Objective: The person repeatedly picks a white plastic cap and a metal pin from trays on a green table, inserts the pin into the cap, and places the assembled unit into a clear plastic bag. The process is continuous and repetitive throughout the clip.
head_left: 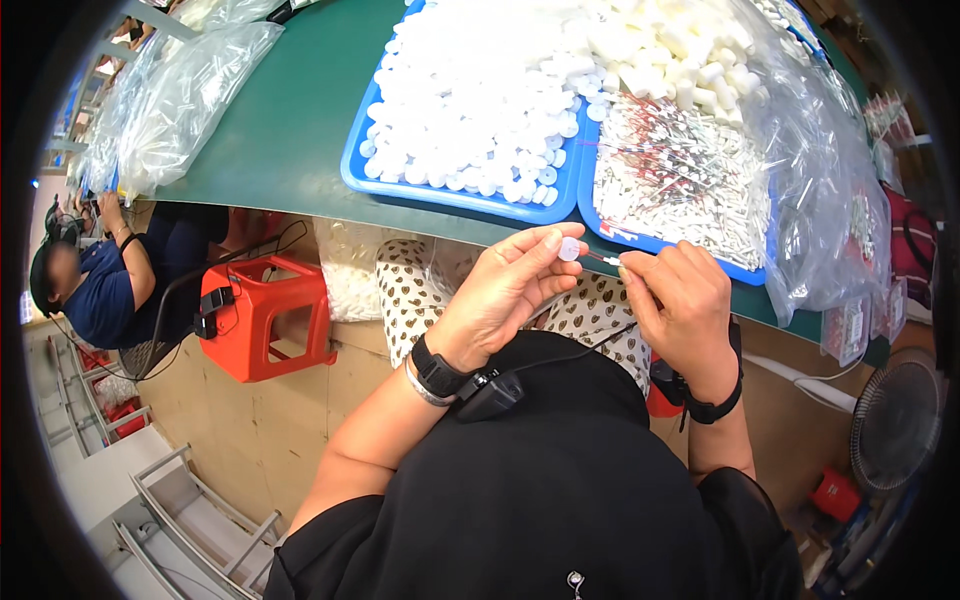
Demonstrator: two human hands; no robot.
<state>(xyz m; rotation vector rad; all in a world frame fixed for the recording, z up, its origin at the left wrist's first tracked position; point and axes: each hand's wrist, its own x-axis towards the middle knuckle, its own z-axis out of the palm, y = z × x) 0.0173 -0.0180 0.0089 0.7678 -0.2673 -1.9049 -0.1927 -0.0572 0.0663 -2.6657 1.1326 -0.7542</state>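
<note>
- Your left hand (505,290) pinches a small white round cap (569,249) between thumb and fingertips, closed on its rim, raised in front of your chest just below the near edge of the green table (290,120).
- Your right hand (680,305) is closed on a thin white stick with a red lead (603,258), its tip pointing toward the cap; stick and cap are very near, but whether they touch cannot be told.
- Handling, as a judgement: the cap looks like moulded plastic, very light and stiff, with a smooth face that could slip. Take it by the rim, as you do now, so the centre stays clear.
- The stick appears slender and light, and the fine lead probably bends easily. Hold it close to the working end, on the white body and not on the lead, so the tip does not wander.
- Neither part seems to need force; a hard squeeze would more likely flick the cap away than steady it.
- Stock: a blue tray (455,195) heaped with like white caps lies on the table ahead of your left hand; a second blue tray (665,243) beside it holds a pile of the sticks.
- Surroundings: clear plastic bags (190,100) lie on the table's left end, an orange stool (262,315) stands below, and another person (105,280) sits at far left.
</note>
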